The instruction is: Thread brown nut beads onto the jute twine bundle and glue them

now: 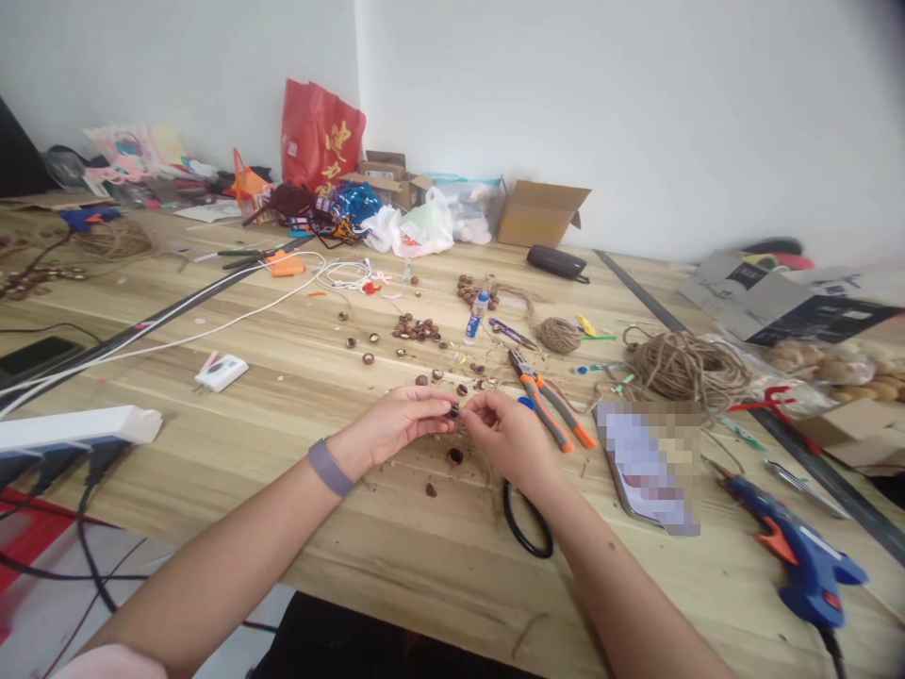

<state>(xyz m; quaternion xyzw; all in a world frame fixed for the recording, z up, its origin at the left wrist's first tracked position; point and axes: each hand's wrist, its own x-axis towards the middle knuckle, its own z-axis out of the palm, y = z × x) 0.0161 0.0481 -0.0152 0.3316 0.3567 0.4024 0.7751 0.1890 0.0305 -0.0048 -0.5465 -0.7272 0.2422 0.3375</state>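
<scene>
One small, round, dark-brown shell (453, 412): my left hand (396, 420) pinches it, my right hand (513, 438) pinches alongside, hold unclear. I'm apparently working it; the next move needs steadiness.

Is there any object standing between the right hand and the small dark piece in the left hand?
Nothing visible stands in the way: the right hand is close beside the small dark piece that the left hand holds. Whether they touch is unclear.

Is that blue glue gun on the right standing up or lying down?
Lying on its side: looking down, the glue gun shows its side profile, orange trigger included.
</scene>
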